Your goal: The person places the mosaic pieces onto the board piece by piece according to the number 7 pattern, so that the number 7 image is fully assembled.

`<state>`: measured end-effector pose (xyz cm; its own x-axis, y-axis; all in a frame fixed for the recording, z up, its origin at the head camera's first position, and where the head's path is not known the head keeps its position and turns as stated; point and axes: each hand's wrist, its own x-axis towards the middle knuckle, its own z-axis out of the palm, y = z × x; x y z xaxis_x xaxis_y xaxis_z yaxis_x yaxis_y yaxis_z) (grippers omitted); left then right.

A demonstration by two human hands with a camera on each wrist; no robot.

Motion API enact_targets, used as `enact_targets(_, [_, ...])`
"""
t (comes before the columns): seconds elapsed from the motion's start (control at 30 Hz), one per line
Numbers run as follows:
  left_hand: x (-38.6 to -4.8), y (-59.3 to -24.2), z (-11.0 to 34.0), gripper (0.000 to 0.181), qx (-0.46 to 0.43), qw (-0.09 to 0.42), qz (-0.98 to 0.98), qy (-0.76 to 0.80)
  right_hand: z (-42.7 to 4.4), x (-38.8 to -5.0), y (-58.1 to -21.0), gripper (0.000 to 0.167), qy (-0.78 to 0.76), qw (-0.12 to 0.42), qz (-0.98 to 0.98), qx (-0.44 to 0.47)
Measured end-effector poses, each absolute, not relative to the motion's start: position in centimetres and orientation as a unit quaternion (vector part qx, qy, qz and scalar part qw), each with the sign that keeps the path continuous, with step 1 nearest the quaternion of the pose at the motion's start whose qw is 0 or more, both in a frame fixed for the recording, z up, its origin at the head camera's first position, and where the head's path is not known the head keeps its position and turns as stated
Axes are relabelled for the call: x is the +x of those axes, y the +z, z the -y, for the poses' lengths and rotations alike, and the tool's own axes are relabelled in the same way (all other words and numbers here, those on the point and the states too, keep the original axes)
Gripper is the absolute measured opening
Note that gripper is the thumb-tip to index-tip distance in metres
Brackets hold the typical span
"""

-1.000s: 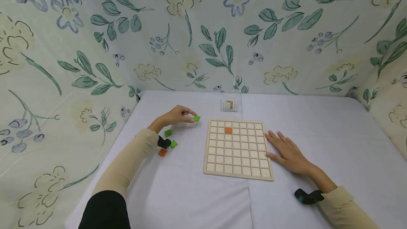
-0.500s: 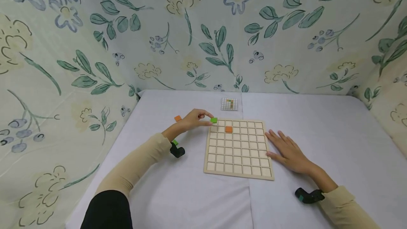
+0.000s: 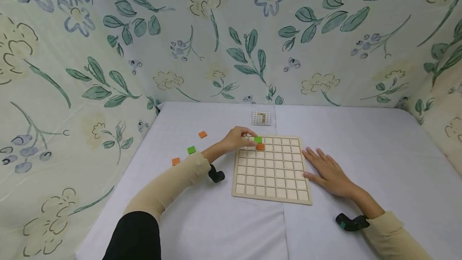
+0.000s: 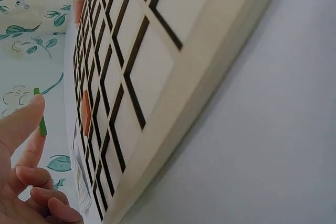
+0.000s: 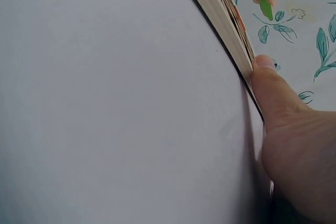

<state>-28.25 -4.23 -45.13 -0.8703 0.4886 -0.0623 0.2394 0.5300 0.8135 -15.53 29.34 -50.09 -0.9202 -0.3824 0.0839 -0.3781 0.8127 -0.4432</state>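
My left hand (image 3: pixel 236 139) pinches a green square tile (image 3: pixel 258 140) between thumb and forefinger, above the far left part of a wooden grid board (image 3: pixel 235 171). In the left wrist view the green tile (image 4: pixel 40 114) is seen edge-on, held off the board's surface. An orange tile (image 3: pixel 260 147) lies in a cell of the second row from the far edge, just on the near side of the held tile. My right hand (image 3: pixel 332 177) lies flat on the cloth with its fingers spread, thumb and fingertips touching the board's right edge.
Left of the board lie loose tiles: an orange tile (image 3: pixel 203 134), a green tile (image 3: pixel 191 149) and another orange tile (image 3: pixel 175 161). Behind the board is a small card with a coloured grid pattern (image 3: pixel 261 118). A white cloth (image 3: pixel 216 220) covers the table; a floral curtain hangs behind.
My left hand has carried the green tile rightward from the cloth to over the board, uncovering the loose tiles on the left. The right hand has stayed at the board's edge.
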Motion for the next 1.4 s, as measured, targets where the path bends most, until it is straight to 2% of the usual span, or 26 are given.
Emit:
enact_targets(0.47, [-28.2,-46.0,0.7,0.032,0.217,0.150,-0.863,0.430,-29.4,-15.7,-50.0,0.076,-0.234,0.002,-0.950,-0.205])
enact_targets(1.4, [-28.1,-46.8,0.2,0.028,0.196,0.151,-0.895,0.372,-29.4,-15.6,-50.3,0.076,-0.231,-0.005,-0.951,-0.206])
